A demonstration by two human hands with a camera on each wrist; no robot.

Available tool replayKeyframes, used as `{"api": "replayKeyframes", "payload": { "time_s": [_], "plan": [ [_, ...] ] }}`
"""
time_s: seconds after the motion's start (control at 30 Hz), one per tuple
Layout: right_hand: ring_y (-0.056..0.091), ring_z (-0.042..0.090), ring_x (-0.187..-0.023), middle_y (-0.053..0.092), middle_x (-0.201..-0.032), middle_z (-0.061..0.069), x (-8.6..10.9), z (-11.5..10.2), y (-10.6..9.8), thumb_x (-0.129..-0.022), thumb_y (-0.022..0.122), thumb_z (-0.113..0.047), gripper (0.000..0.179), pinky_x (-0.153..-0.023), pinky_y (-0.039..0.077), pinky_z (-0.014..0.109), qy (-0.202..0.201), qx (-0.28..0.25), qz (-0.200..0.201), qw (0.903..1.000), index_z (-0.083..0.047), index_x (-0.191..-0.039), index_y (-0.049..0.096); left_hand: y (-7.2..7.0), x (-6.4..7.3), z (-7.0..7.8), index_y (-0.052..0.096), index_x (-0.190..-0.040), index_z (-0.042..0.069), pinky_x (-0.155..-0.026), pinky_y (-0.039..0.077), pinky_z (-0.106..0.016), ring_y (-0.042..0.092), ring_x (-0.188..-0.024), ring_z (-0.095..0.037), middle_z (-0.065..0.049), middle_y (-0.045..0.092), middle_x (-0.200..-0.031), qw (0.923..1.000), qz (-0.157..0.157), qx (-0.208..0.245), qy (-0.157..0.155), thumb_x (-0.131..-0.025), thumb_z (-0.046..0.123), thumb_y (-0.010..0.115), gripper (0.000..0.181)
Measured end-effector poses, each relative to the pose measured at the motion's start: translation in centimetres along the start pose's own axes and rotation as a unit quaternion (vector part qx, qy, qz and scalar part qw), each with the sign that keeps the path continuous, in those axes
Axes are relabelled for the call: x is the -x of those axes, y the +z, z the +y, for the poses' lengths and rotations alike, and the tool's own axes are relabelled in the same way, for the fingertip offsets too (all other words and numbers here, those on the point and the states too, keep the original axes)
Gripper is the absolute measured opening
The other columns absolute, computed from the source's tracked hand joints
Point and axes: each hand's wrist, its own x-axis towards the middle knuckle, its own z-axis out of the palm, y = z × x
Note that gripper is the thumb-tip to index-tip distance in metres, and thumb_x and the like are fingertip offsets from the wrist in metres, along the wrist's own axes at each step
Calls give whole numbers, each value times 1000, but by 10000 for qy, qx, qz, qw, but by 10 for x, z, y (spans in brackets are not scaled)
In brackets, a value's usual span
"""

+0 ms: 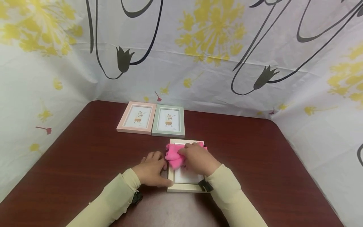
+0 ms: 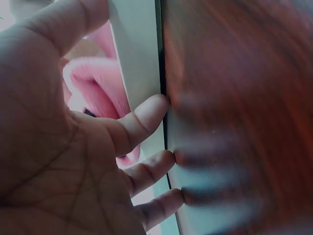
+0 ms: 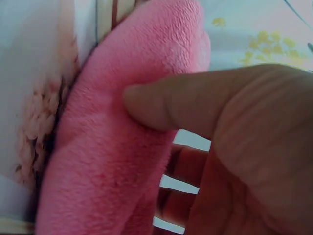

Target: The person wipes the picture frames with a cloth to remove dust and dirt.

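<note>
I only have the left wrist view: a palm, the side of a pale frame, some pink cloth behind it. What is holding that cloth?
Observer: The right hand; the right wrist view shows its thumb pressed into the cloth.
Operator: Good. And where along the pale frame does the left hand put its thumb? I can't see a corner.
Observer: The head view shows it close to the near left corner.
Operator: Any other frames on the table?
Observer: Two, beyond the pale one: a pink frame on the left, with a green frame beside it.
</note>
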Motion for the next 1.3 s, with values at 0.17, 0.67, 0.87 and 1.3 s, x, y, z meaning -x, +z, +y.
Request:
{"api": "replayKeyframes", "payload": {
  "time_s": [0.17,0.67,0.87,1.3],
  "plan": [
    [49,14,-71,53,-80,-4,17,-6,-2,-86,65,2,28,-67,44,29,-532,-91,-227,9983,-21,-99,74,4,3,1,60,-122,1,-100,34,-59,37,-125,-37,-8,45,-122,10000,-22,2,-51,-72,60,77,79],
    [46,12,-62,46,-67,-6,18,-9,-8,-80,66,3,26,-57,41,25,-736,-148,-91,9971,-22,-85,71,1,-2,0,58,-127,0,-101,33,-59,36,-125,-38,-9,44,-125,9999,80,117,-16,-71,57,79,83],
    [52,18,-66,52,-71,-2,1,-4,3,-79,75,-2,24,-58,45,32,184,173,548,9982,-23,-92,72,0,-2,0,60,-92,14,-96,34,-57,36,-121,-37,-6,43,-117,9999,38,145,56,-74,52,79,46],
    [56,21,-77,62,-81,0,-36,3,0,-86,73,-9,20,-67,50,38,721,299,484,9958,-21,-102,73,2,-1,-1,55,-88,20,-99,30,-64,34,-126,-41,-10,43,-124,9998,14,194,98,-76,51,78,40]
  ]
}}
